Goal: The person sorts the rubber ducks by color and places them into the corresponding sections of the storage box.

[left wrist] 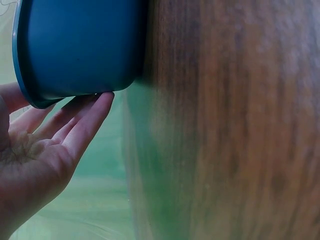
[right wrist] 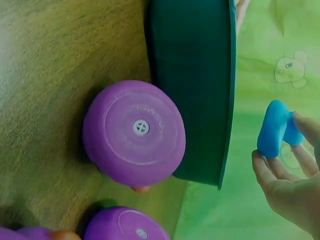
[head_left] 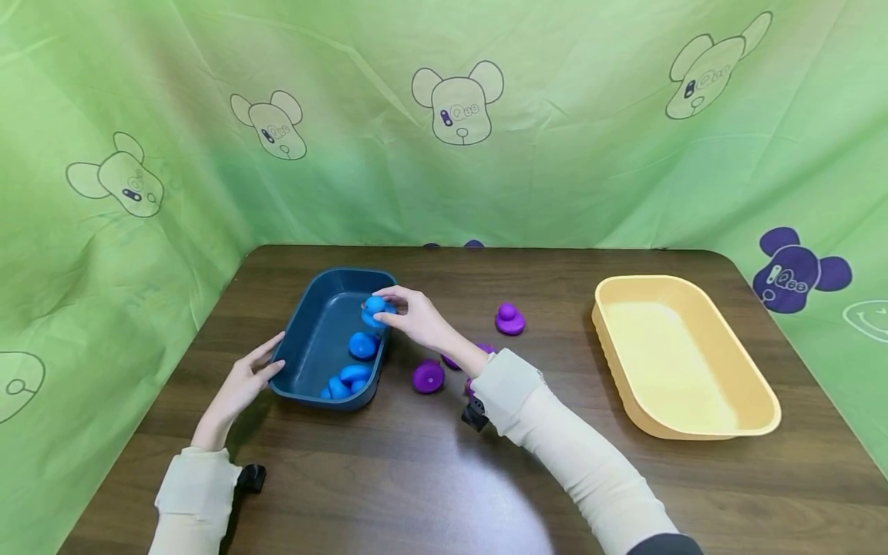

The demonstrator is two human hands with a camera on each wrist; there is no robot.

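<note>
In the head view, my right hand [head_left: 419, 317] pinches a blue rubber duck [head_left: 374, 304] above the right rim of a dark blue bin [head_left: 317, 331]. The right wrist view shows this blue duck [right wrist: 271, 131] between thumb and fingertips, higher than the bin's edge. Several blue ducks [head_left: 361, 345] lie along the right side inside the bin. My left hand [head_left: 239, 388] grips the bin's left side, thumb over the rim. From the left wrist, fingers [left wrist: 90, 120] are seen against the bin's outer wall [left wrist: 82, 47].
Several purple rubber ducks lie right of the bin, partly hidden by my right arm; one purple duck [head_left: 428, 377] is tipped with its base showing. Another purple duck [head_left: 509, 319] stands upright farther back. A pale yellow bin [head_left: 676, 354] stands on the wooden table's right side.
</note>
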